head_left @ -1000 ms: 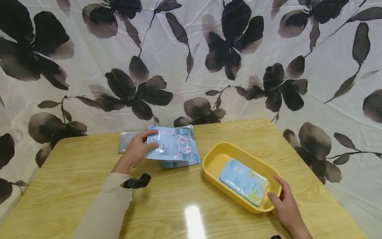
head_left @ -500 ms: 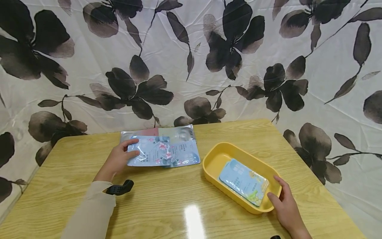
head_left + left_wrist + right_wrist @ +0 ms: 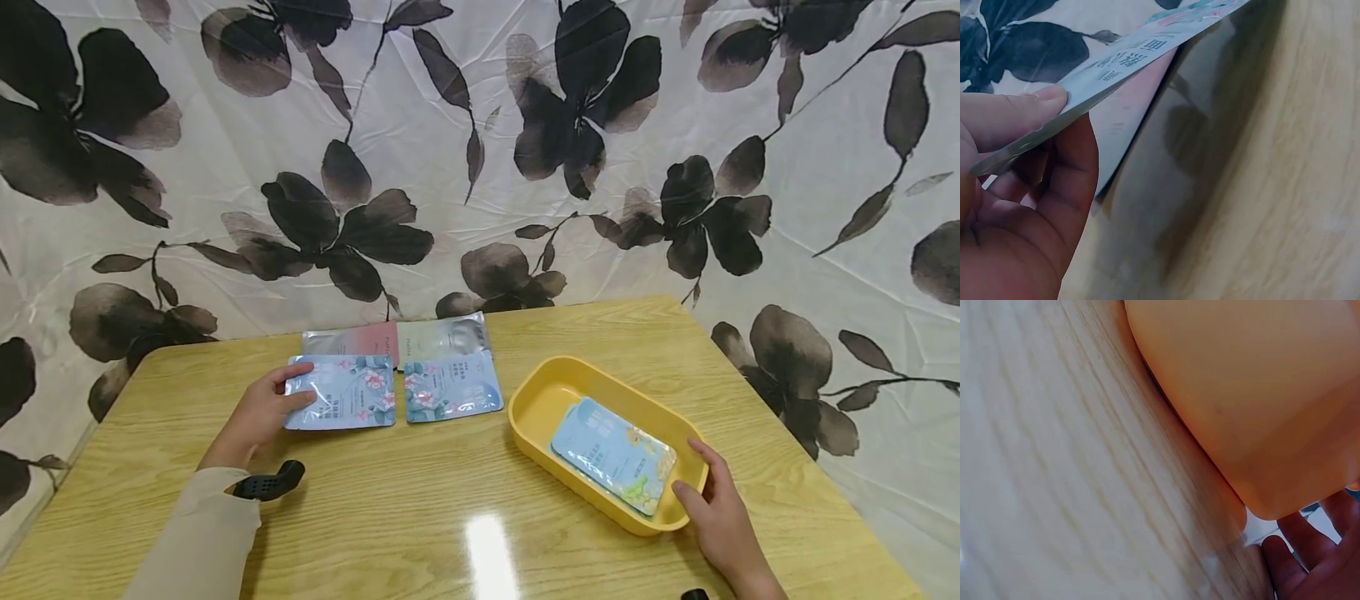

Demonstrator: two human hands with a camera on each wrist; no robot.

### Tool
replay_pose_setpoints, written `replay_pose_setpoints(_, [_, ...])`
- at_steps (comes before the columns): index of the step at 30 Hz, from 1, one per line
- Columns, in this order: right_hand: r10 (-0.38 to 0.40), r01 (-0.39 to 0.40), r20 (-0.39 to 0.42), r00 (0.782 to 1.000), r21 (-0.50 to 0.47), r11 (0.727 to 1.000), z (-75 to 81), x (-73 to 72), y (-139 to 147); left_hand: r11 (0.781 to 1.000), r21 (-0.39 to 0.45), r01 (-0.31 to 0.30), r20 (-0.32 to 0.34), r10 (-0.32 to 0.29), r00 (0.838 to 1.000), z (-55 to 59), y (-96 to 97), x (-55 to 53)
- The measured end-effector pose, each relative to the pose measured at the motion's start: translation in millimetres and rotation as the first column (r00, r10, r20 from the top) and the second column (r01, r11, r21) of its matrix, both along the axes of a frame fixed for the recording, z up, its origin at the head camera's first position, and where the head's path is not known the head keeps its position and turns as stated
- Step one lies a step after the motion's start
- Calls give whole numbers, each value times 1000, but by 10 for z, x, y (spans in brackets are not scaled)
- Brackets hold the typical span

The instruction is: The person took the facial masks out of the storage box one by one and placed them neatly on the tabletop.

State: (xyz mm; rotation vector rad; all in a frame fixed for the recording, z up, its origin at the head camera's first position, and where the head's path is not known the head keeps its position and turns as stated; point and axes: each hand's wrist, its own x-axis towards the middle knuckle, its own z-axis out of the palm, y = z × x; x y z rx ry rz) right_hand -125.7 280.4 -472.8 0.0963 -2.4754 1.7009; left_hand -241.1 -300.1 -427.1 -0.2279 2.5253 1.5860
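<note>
Left hand (image 3: 258,414) pinches 1 packet (image 3: 343,392) (right hand (image 3: 718,512) grips tray (image 3: 542,408)).

Left hand (image 3: 1029,225), one: thumb upon the upper face, fingers bent beneath, pinching the left end of a flat packet. Pale blue packet (image 3: 1110,78): tilted, dark printed characters, pink and teal decoration toward its right end. Pink-and-pale packet (image 3: 1125,119): beyond, partly hidden. Floral cloth (image 3: 1029,44): far side, white, dark blooms. Wood-grain tabletop (image 3: 1297,156): right, bearing a dark shadow.
</note>
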Motion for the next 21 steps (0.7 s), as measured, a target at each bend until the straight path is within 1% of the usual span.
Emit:
replay_pose_setpoints(3, [-4, 4, -10, 1000, 8, 1000, -10, -7, 9, 999, 37, -9, 10, 9, 1000, -35, 14, -15])
replay_pose_setpoints(8, [5, -6, -16, 1000, -11, 1000, -20, -6, 8, 995, 95, -12, 17, 10, 1000, -97, 52, -32])
replay_pose_setpoints(12, [2, -2, -10, 1000, -6, 1000, -9, -4, 6, 995, 99, -2, 12, 1, 1000, -129, 75, -53])
replay_pose_setpoints(21, [-1, 1, -16, 1000, 6, 1000, -6, -3, -3, 998, 64, 4, 19, -6, 1000, -164, 100, -66])
